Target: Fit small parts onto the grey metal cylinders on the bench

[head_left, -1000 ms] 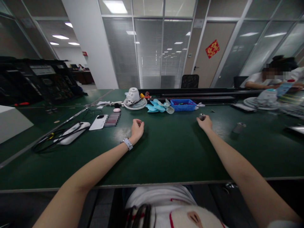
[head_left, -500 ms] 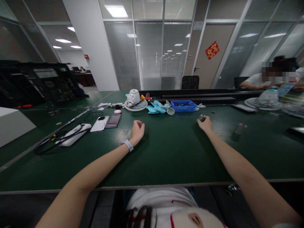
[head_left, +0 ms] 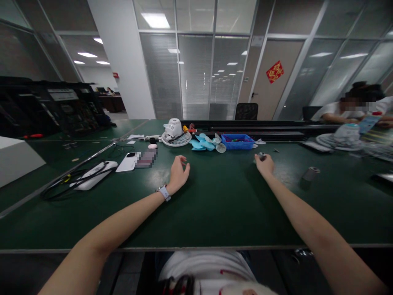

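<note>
The small grey cylinder [head_left: 262,156] is on the far side of the table [head_left: 221,205] from me, ahead and to my right, in the grip of my right hand [head_left: 265,165]. My fingers close around it, so only its upper part shows. Its round end faces up, and its long axis looks close to upright; my fingers hide its base, so I can't tell whether it touches the tabletop. I judge this step to be one of holding the cylinder in place; any shift from here would call for a steady grip and that axis kept upright.

To the right, well apart from my hand, is a second grey cylinder [head_left: 311,173]. Its axis slants up to the right in my view, and I can't tell whether it stands or lies. Across to the left, my left hand [head_left: 178,175] holds nothing that I can see, fingers loosely bent and thumb apart. Beyond, between my hands, are the blue tray [head_left: 238,144] and the light-blue fan blades [head_left: 202,143].
</note>
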### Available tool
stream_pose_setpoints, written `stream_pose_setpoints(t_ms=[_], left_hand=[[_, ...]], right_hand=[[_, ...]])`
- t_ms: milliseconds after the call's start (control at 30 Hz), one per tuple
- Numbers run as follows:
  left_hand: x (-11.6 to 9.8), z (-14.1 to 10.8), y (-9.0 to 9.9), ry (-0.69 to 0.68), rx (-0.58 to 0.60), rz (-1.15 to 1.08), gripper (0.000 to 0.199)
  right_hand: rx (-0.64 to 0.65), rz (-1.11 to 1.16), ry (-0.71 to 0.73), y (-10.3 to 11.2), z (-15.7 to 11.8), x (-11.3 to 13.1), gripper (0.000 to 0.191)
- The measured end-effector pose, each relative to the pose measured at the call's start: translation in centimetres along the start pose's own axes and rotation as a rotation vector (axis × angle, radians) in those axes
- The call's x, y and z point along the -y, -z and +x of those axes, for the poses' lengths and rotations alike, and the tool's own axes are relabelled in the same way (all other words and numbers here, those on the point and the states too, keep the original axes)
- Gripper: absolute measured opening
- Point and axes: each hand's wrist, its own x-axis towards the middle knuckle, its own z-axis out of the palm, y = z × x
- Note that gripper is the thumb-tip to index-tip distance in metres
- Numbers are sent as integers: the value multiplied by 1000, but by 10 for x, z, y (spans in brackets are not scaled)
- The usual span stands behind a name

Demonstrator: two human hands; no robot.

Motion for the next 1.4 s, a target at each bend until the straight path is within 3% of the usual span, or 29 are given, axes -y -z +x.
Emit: stream_pose_setpoints(t_ms=[100,267,367,467,667,833,1000,1133,1300,1400], left_hand=[[-16,-10,0,-159,71,21,24],[-30,-21,-3,-207,288,-17,34],[-31,-17,-1,-241,341,-38,41],[-35,-8,0,-277,371,-55,30],[-46,5,-5,-147,357,18,19],[-49,6,-9,-111,364,-133,17],[-57,2,-8,-136,224,-132,18],[-42,5,-2,-100,142,-208,26],[-1,8,3,44,383,-185,26],[13,7,1,58,486,-186,24]], right_hand=[[78,140,159,-10,-29,33,47],[537,489,474,-34,-112,89,45],[714,595,560,-38,-151,106,39],[795,630,575,-35,-168,110,35],[816,599,566,-29,-171,108,33],[808,574,595,-28,-172,109,33],[803,546,592,-29,-173,107,36],[814,543,593,-29,-170,106,38],[806,534,619,-30,-172,105,40],[799,535,619,-29,-173,105,40]])
